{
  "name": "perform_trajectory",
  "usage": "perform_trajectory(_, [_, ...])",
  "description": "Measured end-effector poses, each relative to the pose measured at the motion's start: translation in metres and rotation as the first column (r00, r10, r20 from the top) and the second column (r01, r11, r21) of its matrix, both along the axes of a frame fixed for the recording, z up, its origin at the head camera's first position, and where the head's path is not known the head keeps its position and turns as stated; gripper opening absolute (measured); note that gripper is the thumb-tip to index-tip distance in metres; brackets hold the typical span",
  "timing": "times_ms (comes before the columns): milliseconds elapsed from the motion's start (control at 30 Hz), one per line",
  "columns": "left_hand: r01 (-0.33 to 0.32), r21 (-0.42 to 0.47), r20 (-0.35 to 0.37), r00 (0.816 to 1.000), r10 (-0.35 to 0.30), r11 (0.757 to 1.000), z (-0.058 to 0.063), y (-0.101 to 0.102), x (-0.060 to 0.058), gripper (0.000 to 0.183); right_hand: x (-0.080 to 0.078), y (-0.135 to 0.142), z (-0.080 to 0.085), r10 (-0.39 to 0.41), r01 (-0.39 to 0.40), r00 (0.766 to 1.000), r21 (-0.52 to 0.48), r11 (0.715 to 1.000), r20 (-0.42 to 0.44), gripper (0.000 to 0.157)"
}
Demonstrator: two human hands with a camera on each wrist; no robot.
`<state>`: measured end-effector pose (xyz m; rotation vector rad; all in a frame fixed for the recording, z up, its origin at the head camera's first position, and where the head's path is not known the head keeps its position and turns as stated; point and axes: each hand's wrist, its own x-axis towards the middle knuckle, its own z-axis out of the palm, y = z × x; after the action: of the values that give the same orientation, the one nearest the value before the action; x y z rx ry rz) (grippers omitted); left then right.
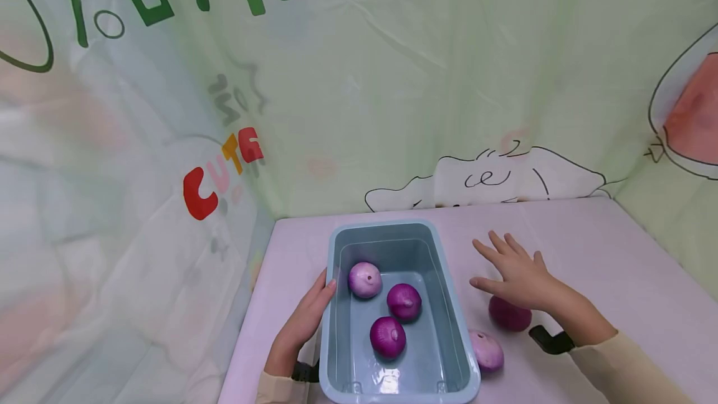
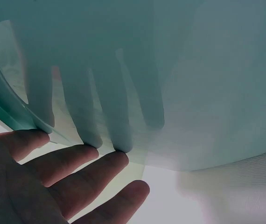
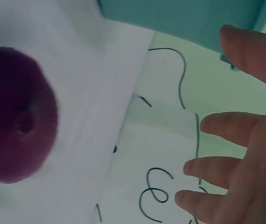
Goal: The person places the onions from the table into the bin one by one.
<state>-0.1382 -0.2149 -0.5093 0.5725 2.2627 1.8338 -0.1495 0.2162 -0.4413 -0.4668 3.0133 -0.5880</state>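
Observation:
A blue-grey plastic basin holds a pale purple onion and two dark purple onions, one behind the other. My left hand rests against the basin's left side. In the left wrist view, its fairly straight fingers touch the outer wall. To the basin's right, my right hand hovers with fingers spread and nothing in its grasp. Partly hidden below it is a dark purple onion, also seen in the right wrist view. A pale onion sits beside the basin's right wall.
The table has a pale pinkish surface. Behind it hangs a light green printed curtain, and another curtain side closes off the left. Dark bands circle both wrists.

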Motion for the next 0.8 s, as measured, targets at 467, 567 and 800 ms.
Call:
perform_trajectory(467, [0.004, 0.009, -0.003, 1.0, -0.004, 1.0, -0.001, 0.0, 0.001, 0.06, 0.015, 0.027, -0.047, -0.016, 0.002, 0.986, 0.085, 0.996, 0.167, 0.108])
perform_trajectory(567, [-0.001, 0.007, 0.009, 1.0, 0.001, 1.0, 0.0, 0.0, 0.001, 0.06, 0.016, 0.029, -0.056, -0.033, 0.014, 0.981, 0.099, 0.995, 0.192, 0.11])
perform_trajectory(800, [-0.004, 0.003, 0.008, 1.0, 0.004, 1.0, 0.0, 0.0, 0.002, 0.06, 0.016, 0.032, -0.071, -0.056, 0.026, 0.972, 0.132, 0.991, 0.228, 0.111])
